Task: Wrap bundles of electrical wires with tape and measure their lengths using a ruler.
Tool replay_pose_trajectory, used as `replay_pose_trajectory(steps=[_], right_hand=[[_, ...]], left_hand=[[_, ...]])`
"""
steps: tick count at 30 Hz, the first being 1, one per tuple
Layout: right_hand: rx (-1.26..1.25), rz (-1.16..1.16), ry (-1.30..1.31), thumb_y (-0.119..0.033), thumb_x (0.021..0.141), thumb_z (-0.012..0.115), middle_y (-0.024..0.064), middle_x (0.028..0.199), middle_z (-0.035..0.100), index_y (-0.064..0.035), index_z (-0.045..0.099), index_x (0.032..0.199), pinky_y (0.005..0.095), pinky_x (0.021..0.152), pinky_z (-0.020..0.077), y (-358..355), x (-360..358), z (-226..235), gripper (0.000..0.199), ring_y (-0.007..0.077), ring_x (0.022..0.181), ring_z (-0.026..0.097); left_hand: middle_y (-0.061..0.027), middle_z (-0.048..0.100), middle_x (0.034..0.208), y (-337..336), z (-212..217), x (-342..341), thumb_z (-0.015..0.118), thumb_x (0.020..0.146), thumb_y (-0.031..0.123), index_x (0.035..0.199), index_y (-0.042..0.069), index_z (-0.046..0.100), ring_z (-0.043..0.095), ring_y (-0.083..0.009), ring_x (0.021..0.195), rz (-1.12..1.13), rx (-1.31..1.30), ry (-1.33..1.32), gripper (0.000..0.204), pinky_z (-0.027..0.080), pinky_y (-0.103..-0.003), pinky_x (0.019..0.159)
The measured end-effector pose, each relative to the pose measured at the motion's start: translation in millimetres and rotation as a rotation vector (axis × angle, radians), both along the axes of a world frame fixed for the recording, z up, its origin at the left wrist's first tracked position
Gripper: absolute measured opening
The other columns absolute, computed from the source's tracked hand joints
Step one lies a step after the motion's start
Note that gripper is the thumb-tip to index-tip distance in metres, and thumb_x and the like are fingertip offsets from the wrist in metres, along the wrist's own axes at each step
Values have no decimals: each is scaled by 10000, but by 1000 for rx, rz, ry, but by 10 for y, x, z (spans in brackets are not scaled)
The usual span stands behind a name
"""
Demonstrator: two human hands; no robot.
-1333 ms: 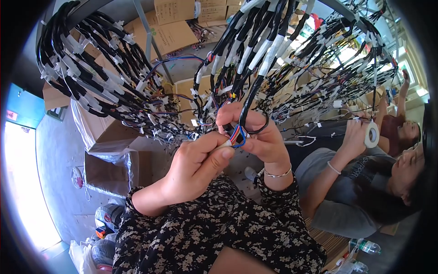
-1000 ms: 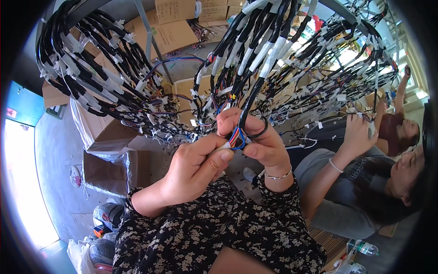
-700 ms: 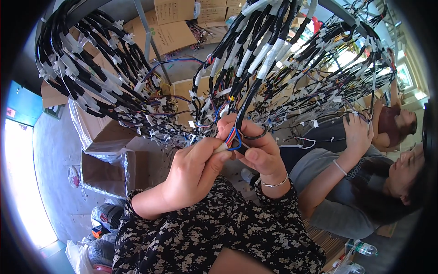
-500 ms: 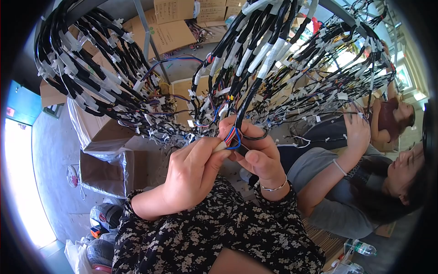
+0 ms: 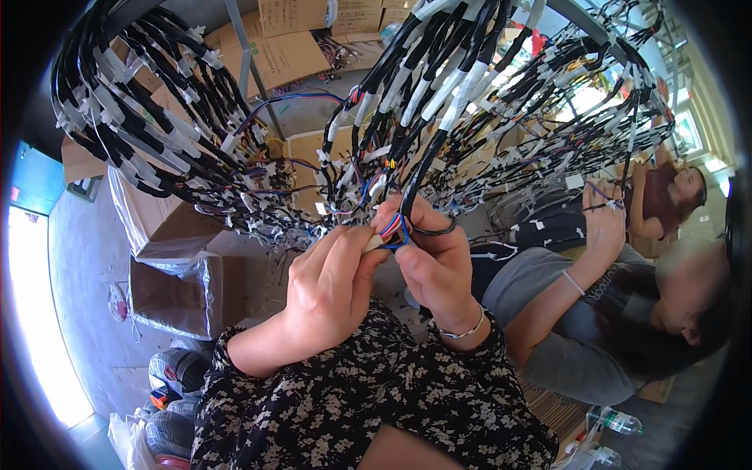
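My left hand [image 5: 327, 282] is closed, pinching a small whitish connector-like piece [image 5: 374, 244] between thumb and fingers. Red, white and blue wires [image 5: 391, 226] run from that piece to a black-taped wire harness [image 5: 423, 176] hanging in front of me. My right hand [image 5: 440, 274], with a bracelet at the wrist, curls around the lower end of this harness. Its thumb presses near a blue wire loop, close to my left fingertips. The fingers partly cover the whitish piece, so its exact shape is hidden.
Many taped harnesses [image 5: 117, 102] hang from a metal rack [image 5: 248, 55] ahead. An open lined carton [image 5: 168, 294] stands at left. On the right a co-worker in a grey shirt [image 5: 540, 313] handles wires; another person is farther back. Plastic bottles [image 5: 615, 421] lie at lower right.
My right thumb has moved down and left, against the wires beside my left fingertips. The co-worker's raised hand has shifted slightly. The whole view has moved a little.
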State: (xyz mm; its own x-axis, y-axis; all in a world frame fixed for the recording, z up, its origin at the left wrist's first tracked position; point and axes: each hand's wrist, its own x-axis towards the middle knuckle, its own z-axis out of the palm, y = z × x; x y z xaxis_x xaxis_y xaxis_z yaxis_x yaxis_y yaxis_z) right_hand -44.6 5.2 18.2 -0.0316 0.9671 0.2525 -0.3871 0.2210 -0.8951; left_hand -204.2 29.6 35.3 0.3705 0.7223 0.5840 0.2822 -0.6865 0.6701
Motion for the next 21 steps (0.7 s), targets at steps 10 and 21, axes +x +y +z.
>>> replay_pose_trajectory(steps=[10,21], right_hand=[[40,-12,26,-156,883,690,130,1133,571,77,611,1101,316,924,440,13,17,-58,329,189,1032,554],[-71,-24,17,-76,872,716,17,933,547,16,628,895,228,728,392,80,21,4,129,88,840,497]], left_hand=[[-157,606,782,16,94,-89,643,868,-19,1065,-43,588,614,-332,625,-143,-196,-29,206,489,-363,540],[-79,615,691,62,208,-158,584,954,45,1057,-28,592,605,-120,594,-263,-628,-43,126,467,-266,542]])
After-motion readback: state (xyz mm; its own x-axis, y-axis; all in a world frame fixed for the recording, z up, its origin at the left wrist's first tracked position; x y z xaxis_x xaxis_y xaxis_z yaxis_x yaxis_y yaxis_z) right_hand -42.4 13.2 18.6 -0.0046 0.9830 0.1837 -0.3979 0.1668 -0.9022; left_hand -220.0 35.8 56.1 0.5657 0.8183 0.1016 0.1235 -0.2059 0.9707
